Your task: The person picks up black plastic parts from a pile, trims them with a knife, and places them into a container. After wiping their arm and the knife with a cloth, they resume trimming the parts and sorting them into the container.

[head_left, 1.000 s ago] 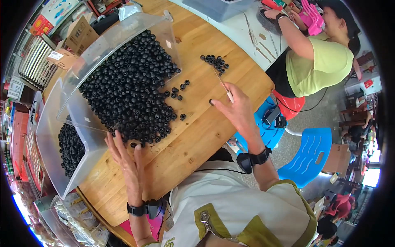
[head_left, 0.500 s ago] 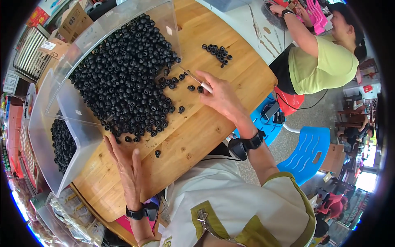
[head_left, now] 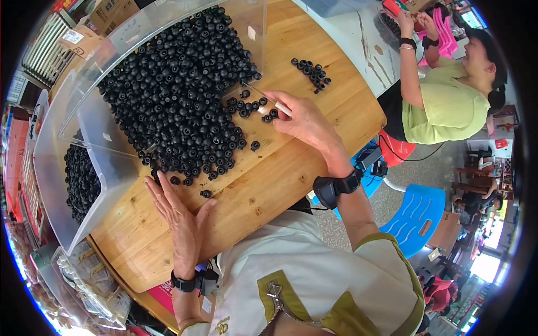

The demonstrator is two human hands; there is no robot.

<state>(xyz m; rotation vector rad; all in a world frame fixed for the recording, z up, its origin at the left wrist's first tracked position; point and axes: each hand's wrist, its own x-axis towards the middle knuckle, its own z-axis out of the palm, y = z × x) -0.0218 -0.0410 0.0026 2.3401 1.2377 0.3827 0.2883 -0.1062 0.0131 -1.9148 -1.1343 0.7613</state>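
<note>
We rest our left hand [head_left: 180, 215] flat on the wooden table [head_left: 269, 173] beside the black bead pile [head_left: 179, 95], while our right hand [head_left: 302, 120] pinches a thin stick [head_left: 268, 101] among loose beads.

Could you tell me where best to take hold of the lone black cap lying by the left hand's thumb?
Pinch the cap across its round sides from above: it lies apart from the pile on the bare table, so fingers probably fit on both sides.
</note>
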